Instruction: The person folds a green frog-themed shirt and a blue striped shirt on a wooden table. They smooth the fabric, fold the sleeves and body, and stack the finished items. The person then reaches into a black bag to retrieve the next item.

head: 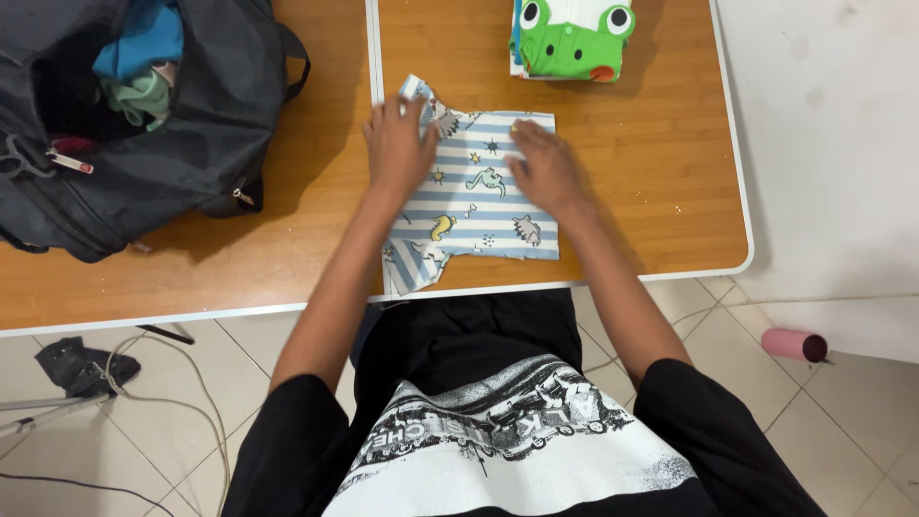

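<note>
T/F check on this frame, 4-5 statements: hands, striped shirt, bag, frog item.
1. Both hands lie flat on the striped shirt. True: left hand and right hand press on it.
2. The black bag is zipped shut. False: it gapes open, with clothes showing inside.
3. The green frog garment lies beyond the shirt, apart from both hands. True.
4. The shirt hangs from the right hand above the table. False: it lies spread on the wooden top.
5. A pink roll lies on the table. False: it lies on the floor.
</note>
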